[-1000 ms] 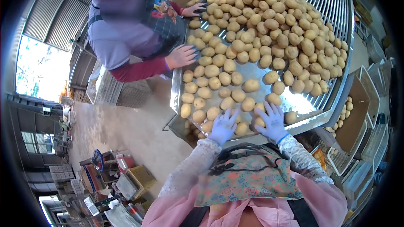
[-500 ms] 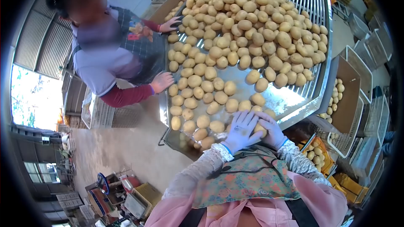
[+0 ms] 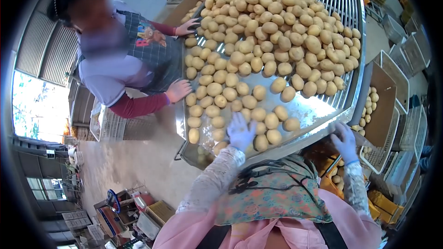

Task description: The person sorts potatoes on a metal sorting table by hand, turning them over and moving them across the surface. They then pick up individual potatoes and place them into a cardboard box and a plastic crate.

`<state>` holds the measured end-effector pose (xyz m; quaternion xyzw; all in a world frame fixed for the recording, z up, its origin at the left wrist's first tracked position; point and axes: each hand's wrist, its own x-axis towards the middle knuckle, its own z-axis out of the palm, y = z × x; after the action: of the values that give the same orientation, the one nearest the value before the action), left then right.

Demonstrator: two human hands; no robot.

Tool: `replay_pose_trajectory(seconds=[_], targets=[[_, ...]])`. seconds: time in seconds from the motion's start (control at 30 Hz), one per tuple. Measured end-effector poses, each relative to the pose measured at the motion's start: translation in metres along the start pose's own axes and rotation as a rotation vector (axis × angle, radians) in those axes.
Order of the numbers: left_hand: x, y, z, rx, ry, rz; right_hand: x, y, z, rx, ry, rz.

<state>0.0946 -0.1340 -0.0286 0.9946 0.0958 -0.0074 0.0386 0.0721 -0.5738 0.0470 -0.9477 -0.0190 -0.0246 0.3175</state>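
One metal surface carries potatoes, heaped at the far side and scattered nearer, the left hand among them with fingers spread, the right hand beside the edge, fingers loosely parted, its hold unclear.

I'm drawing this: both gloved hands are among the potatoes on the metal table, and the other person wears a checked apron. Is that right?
Not quite. The head view shows only the left hand among the potatoes; the right hand is out past the metal table. The rest is right.
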Motion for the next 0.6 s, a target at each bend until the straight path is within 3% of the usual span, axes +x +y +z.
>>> replay_pose_trajectory(seconds=[0.07,0.1,0.17,0.2,0.3,0.33,0.4,0.43,0.47,0.53,0.57,0.6], targets=[[-0.023,0.006,-0.020,-0.273,0.020,0.299,0.035,-0.040,0.027,-0.254,-0.084,-0.236],[-0.037,-0.003,-0.030,-0.268,0.026,0.295,0.049,-0.068,0.037,-0.289,-0.172,-0.282],[-0.060,-0.040,-0.050,-0.181,-0.033,0.580,0.058,-0.099,0.070,-0.280,-0.331,-0.326],[-0.068,-0.057,-0.052,-0.174,-0.035,0.572,0.055,-0.105,0.099,-0.232,-0.413,-0.323],[-0.075,-0.099,-0.030,-0.204,-0.018,0.155,0.049,-0.150,0.136,-0.213,-0.341,-0.348],[-0.068,-0.103,-0.017,-0.200,-0.008,0.147,0.050,-0.160,0.145,-0.210,-0.338,-0.361],[-0.053,-0.094,0.002,-0.228,0.151,-0.100,0.051,-0.173,0.155,-0.319,-0.448,-0.723],[-0.049,-0.078,0.000,-0.196,0.184,-0.061,0.053,-0.178,0.151,-0.247,-0.370,-0.892],[-0.048,-0.058,-0.015,-0.198,0.181,-0.059,0.060,-0.168,0.154,-0.248,-0.371,-0.888],[-0.044,-0.023,-0.052,0.046,-0.097,0.111,0.088,-0.133,0.161,0.242,-0.571,-0.934],[-0.045,-0.025,-0.053,-0.078,-0.156,0.180,0.105,-0.131,0.141,0.041,-0.606,-0.698],[-0.044,-0.035,-0.054,-0.080,-0.157,0.177,0.124,-0.141,0.096,0.047,-0.287,-0.626]])
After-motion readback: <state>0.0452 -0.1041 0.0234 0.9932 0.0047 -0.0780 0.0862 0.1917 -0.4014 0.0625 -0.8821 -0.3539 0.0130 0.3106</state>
